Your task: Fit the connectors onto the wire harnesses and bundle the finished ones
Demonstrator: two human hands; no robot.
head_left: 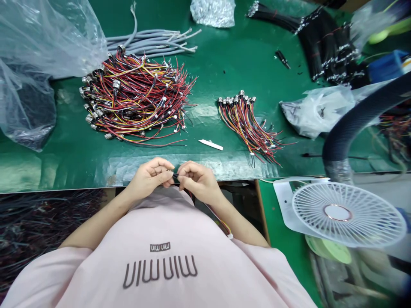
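Note:
My left hand [153, 175] and my right hand [195, 179] meet close to my chest at the near edge of the green table [224, 64]. Both are closed in a pinch on a small dark connector [175, 175] between the fingertips. Its coloured wires [221, 223] trail down under my right forearm, ending in a small white plug. A big tangled heap of red, yellow and black wire harnesses [135, 96] lies ahead on the left. A smaller, neatly laid bundle of the same harnesses [248, 124] lies ahead on the right.
Grey cables [154, 42] lie behind the big heap. Clear plastic bags sit at the left [35, 55] and right [317, 109]. Black cable bundles [324, 47] fill the far right. A white strip [210, 144] lies mid-table. A white fan [348, 213] and a black ribbed hose [356, 117] stand at my right.

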